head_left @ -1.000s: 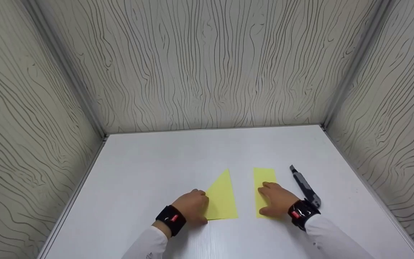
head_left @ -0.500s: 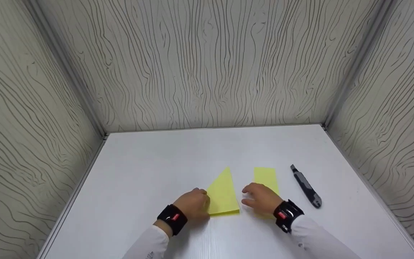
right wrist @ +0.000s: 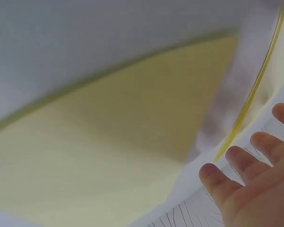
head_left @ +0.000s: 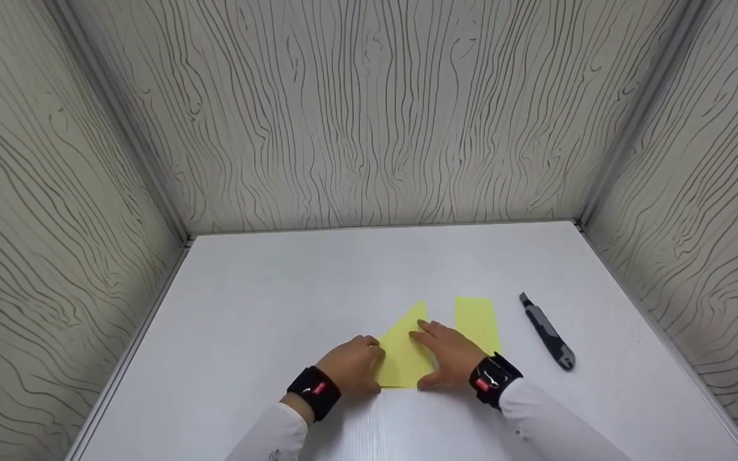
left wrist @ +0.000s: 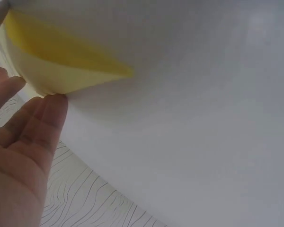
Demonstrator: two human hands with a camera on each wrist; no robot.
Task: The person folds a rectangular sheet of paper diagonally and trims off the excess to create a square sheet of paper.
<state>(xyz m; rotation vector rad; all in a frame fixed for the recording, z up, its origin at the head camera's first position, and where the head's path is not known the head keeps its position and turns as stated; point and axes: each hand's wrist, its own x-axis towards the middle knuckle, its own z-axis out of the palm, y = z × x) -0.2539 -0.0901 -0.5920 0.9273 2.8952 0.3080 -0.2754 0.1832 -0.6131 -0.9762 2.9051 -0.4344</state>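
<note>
A folded yellow paper (head_left: 401, 352) with a slanted upper left edge lies between both hands. Its layers part along the near side in the left wrist view, where the inside looks darker yellow. My left hand (head_left: 351, 367) touches the paper's left edge; extended fingertips (left wrist: 57, 104) meet the fold there. My right hand (head_left: 451, 353) reaches over the right edge, fingers spread, with its thumb at the near right corner. Under the right wrist lies a yellow paper strip (head_left: 475, 317), its near end hidden by that hand.
A grey and black utility knife (head_left: 547, 333) lies on the white table (head_left: 266, 288), right of the strip, its tip pointing away. Wood-patterned panels (head_left: 369, 115) enclose the table at the back and on both sides.
My right hand has left the strip and moved left onto the folded paper. The folded paper has shifted slightly right, and its near edge rose, then lowered. My left hand moved slightly right.
</note>
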